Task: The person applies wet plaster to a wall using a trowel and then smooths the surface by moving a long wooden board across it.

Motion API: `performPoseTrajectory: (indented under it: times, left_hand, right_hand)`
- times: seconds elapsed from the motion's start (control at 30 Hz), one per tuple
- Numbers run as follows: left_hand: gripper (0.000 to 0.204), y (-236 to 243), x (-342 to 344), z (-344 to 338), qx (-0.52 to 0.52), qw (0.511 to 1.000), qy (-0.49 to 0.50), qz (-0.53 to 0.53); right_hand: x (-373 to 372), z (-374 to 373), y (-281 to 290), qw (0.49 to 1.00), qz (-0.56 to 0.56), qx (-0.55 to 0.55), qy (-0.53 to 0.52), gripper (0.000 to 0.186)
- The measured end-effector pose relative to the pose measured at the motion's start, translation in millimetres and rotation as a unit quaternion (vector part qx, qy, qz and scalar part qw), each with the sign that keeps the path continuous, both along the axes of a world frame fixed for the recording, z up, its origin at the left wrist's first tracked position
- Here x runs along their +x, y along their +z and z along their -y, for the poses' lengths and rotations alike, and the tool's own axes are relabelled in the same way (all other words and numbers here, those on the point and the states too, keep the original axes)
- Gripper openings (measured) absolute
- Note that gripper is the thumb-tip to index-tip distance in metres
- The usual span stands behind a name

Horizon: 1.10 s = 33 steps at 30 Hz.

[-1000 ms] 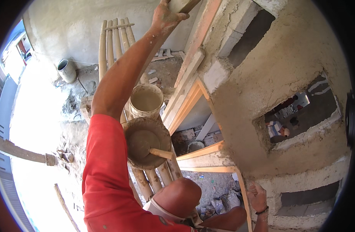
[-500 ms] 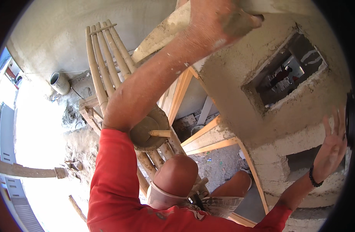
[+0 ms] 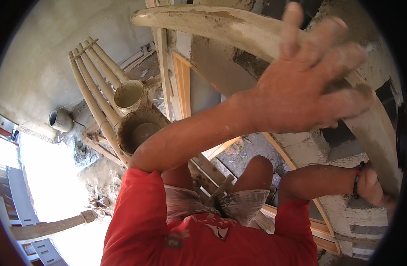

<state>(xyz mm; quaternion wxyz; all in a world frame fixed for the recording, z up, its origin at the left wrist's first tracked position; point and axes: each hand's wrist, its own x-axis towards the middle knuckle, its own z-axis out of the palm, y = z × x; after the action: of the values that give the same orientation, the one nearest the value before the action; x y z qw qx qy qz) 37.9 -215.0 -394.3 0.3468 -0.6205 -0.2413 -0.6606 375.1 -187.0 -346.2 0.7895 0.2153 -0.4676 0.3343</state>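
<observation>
A long pale board (image 3: 212, 20), smeared with mortar, crosses in front of the wall from the upper left and looks curved down toward the right rim. My left hand (image 3: 296, 88) is over the middle of it, back toward me, fingers spread and a little blurred; whether the palm touches the board is hidden. Lower down at the right, my right hand (image 3: 372, 184), with a dark bracelet (image 3: 357, 179) at the wrist, has its fingers curled at the board's lower end, partly hidden. Rough, partly plastered wall (image 3: 301, 148) with recesses lies behind the board.
Left of my legs, a bamboo bench (image 3: 89, 99) carries a mortar-caked tub (image 3: 126, 126) and a bucket (image 3: 143, 99). Another bucket (image 3: 61, 120) lies tilted on the ground. An orange-brown wooden frame (image 3: 182, 84) stands below the wall. Rubble (image 3: 252, 148) covers the floor.
The board now stretches across the wall in front of me. My left hand has moved right and down, its fingers spreading. My right hand went from open against the wall to curled at the board's end.
</observation>
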Motion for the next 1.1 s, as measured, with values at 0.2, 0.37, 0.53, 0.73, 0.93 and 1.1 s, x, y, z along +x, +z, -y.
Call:
performPoseTrajectory:
  times: [0.2,0.37,0.53,0.73,0.93,1.1]
  left_hand:
    - [0.079,-88,-16,24,-0.341,0.691,-0.385,0.509]
    - [0.05,-112,-14,4,-0.466,0.705,-0.368,0.387]
    - [0.037,-197,15,-33,-0.473,0.555,-0.413,0.546]
    - [0.038,-342,42,-51,-0.373,0.429,-0.512,0.644]
    - [0.031,-484,58,-68,-0.436,0.495,-0.45,0.602]
    - [0.034,-443,98,-94,-0.471,0.28,-0.407,0.731]
  right_hand:
    - [28,1,-33,0.994,-0.088,0.0,-0.069,0.038]
    - [45,-4,-99,0.982,-0.039,0.039,0.179,0.049]
    - [29,0,-150,0.994,0.004,-0.079,0.076,0.084]
    - [52,43,-226,0.833,-0.002,-0.498,-0.241,0.08]
    - [104,57,-344,0.776,0.077,-0.605,-0.161,0.068]
    - [159,63,-426,0.754,0.089,-0.642,-0.101,0.057]
